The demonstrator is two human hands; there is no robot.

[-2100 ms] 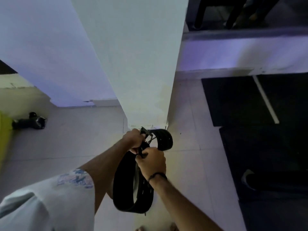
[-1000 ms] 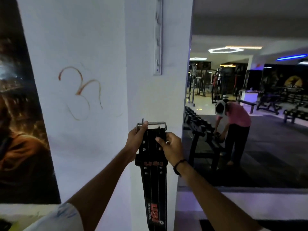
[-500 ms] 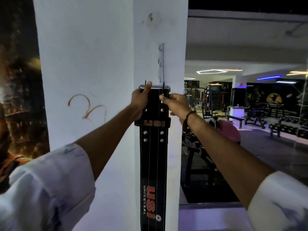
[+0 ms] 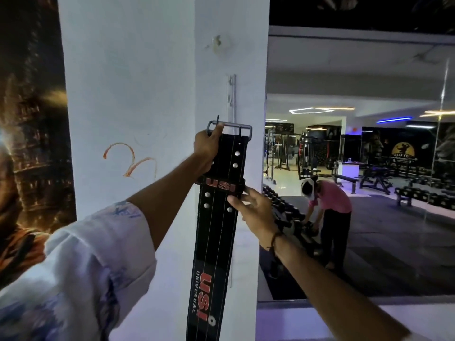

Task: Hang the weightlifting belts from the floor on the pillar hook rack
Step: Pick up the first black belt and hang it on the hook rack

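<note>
A black weightlifting belt with red "USI" lettering hangs straight down against the white pillar. Its metal buckle sits at the lower end of the narrow vertical hook rack screwed to the pillar. My left hand grips the belt's top left edge just under the buckle. My right hand has its fingers on the belt's right edge below the red-lettered keeper loop. Whether the buckle is caught on a hook I cannot tell.
A dark poster covers the wall left of the pillar. To the right, a person in a pink shirt bends over a dumbbell rack. Benches and machines stand farther back.
The belt was lifted from floor level up the pillar to the rack. Since half a second ago my right hand slid down from the buckle to the belt's right edge below the loop.
</note>
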